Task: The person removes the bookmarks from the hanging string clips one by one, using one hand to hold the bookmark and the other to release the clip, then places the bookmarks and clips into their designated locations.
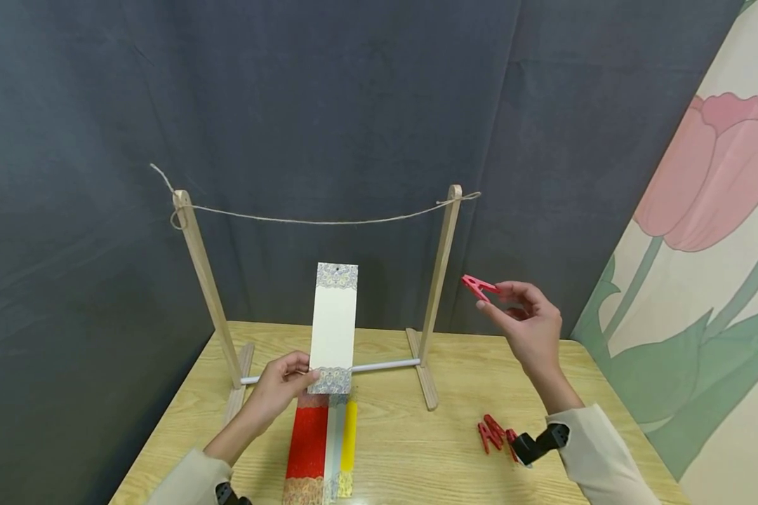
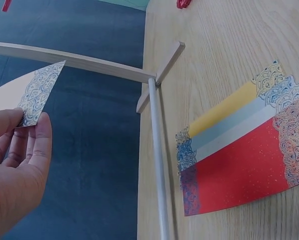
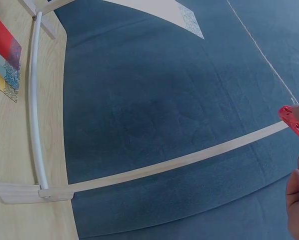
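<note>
A cream bookmark-like card with patterned lace-like ends and a small hole near its top stands upright in the air. My left hand pinches its lower left corner between thumb and fingers. Off to the right, my right hand pinches a red clothespin by one end, raised beyond the right post. Above the card, a thin string sags between two wooden posts. In the left wrist view the pinched card shows only its near end.
Overlapping red, pale blue and yellow cards lie on the wooden table below the left hand. Several red clothespins lie at the right, partly behind the right wrist camera. A white rod joins the post feet. A dark curtain hangs behind.
</note>
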`<state>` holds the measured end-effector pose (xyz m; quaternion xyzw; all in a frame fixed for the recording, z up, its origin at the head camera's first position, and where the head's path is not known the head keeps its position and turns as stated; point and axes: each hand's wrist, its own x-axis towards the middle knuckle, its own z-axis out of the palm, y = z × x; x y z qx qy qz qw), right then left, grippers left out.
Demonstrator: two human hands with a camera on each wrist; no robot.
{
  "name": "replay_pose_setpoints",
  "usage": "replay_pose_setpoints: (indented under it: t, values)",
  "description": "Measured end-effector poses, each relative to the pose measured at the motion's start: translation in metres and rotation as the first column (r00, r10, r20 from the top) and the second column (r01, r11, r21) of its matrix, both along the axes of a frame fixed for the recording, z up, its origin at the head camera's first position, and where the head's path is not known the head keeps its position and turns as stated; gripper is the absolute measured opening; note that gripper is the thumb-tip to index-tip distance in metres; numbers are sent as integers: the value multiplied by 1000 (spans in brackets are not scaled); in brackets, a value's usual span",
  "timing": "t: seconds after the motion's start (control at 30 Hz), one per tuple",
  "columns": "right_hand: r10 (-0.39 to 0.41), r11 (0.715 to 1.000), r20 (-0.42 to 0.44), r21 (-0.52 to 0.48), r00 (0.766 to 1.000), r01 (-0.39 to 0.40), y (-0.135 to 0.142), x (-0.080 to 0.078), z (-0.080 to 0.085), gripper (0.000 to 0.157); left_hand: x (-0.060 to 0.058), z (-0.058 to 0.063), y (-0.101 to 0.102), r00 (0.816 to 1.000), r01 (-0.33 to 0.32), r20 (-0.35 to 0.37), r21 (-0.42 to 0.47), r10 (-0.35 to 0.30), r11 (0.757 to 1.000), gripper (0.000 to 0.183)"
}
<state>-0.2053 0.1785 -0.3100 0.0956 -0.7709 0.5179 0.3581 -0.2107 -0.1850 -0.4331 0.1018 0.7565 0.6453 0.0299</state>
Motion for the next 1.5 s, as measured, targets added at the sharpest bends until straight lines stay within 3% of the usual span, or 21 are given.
replay_pose_setpoints:
  t: [0.27, 0.5, 0.83, 1.23, 1.5]
  values:
    - [-19, 1000, 17, -13, 1000, 19, 2, 5, -5, 30, 3, -4, -2, 999, 18, 42, 55, -20, 998, 22]
    - [-27, 999, 19, -43, 999, 28, 6, 7, -11, 30, 6, -7, -4, 998, 7, 61, 49, -10, 999, 21]
    - [-43, 995, 56, -83, 998, 48, 34, -7, -50, 33, 13, -18, -10, 994, -29, 110, 46, 24, 999, 23]
    - [-57, 989, 86, -132, 995, 68, 40, 0, -67, 32, 20, -33, -17, 988, -26, 155, 86, 12, 996, 29]
    - [-111, 981, 131, -143, 985, 130, 41, 8, -79, 32, 26, -40, -21, 985, -41, 170, 86, 26, 995, 30]
